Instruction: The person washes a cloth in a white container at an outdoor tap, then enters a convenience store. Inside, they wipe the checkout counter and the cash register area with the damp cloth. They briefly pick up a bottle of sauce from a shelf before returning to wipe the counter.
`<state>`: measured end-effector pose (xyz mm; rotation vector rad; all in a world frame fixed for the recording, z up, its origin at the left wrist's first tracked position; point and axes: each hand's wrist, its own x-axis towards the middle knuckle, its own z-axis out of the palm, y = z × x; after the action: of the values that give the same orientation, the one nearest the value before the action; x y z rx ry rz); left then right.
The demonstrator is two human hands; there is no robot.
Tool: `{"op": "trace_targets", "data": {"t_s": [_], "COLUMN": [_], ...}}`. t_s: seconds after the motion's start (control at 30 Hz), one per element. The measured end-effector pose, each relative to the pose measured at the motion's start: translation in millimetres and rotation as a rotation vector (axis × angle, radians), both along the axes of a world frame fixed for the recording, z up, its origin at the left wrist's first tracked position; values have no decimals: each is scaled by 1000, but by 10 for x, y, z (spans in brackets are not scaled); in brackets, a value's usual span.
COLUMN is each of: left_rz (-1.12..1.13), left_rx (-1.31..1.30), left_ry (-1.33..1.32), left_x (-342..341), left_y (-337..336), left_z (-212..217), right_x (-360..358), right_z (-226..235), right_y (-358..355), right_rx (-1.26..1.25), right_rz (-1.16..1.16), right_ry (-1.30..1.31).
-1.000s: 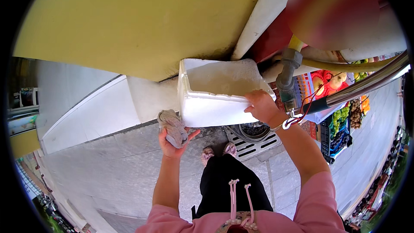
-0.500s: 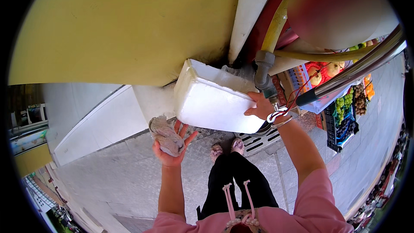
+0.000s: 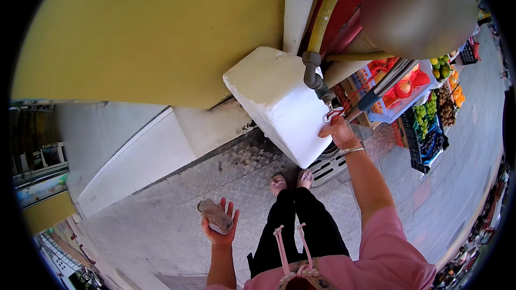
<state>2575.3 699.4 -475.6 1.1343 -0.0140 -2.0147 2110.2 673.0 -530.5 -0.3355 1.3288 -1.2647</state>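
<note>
A grey-beige cloth (image 3: 213, 214) lies bunched in my left hand (image 3: 220, 232), its fingers partly curled around it, low over the pavement. My right hand (image 3: 343, 133) is closed at the right edge of a white foam box (image 3: 290, 113), with fingertips on its face. The box is tilted, with its outer faces towards me and its inside hidden. Just above my right hand is a metal tap (image 3: 324, 95) on a grey elbow fitting (image 3: 312, 70), with a red cord hanging by it.
A yellow panel (image 3: 145, 32) fills the upper left. Beneath the box is a slotted drain cover (image 3: 328, 171). Fruit crates (image 3: 424, 134) stand to the right, beside a shiny metal pole (image 3: 384, 80). A yellow hose (image 3: 325, 16) runs down to the fitting.
The foam box has tipped over, turning its open side out of sight. My left hand has moved down and away from the box with the cloth. My right hand stays at the box's edge.
</note>
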Motion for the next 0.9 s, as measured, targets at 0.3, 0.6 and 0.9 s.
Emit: {"op": "trace_targets", "data": {"t_s": [0.3,0.6,0.9], "left_rz": [95,166,182], "left_rx": [91,164,235], "left_ry": [-83,-159,-128], "left_x": [322,438,569], "left_y": [548,801,986], "left_z": [110,92,-133], "right_x": [597,1221,926], "right_z": [-707,-380,-551], "right_y": [16,23,81], "right_rx": [-99,-148,-322], "right_rz": [-304,238,355], "right_ry": [-486,498,1528]}}
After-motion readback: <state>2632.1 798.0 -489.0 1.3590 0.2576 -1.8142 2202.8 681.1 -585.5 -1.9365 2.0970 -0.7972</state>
